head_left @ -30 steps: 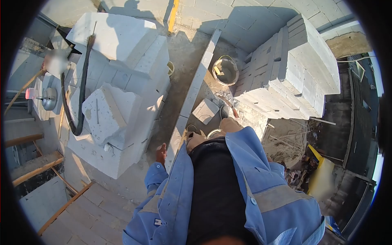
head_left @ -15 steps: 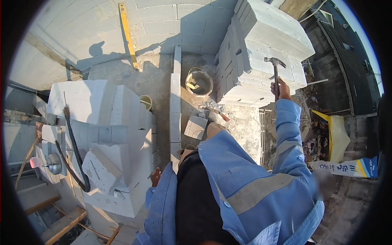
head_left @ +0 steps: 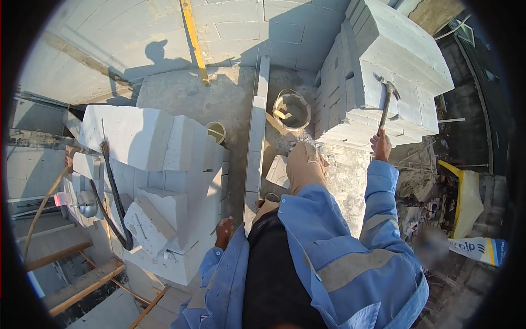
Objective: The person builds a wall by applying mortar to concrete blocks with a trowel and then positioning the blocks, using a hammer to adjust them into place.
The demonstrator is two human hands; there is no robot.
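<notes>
A claw hammer is gripped near the end of its handle by my right hand, arm stretched forward. Its head overlaps the upper side of the tall stack of pale blocks. My left hand hangs by my hip with fingers loosely apart and nothing seen in it, close to the nearer pile of white blocks. On that pile lies a black bent tool, beside a broken block piece.
A low row of blocks runs between the two stacks. A mortar bucket and a smaller pail stand on the floor. One yellow spirit level leans on the wall. At right are a yellow sheet and a printed bag.
My leg has stepped forward, covering the brush-like tool on the floor. The hammer has tilted, its head leaning to the right, still in my right hand. The whole view has shifted.
</notes>
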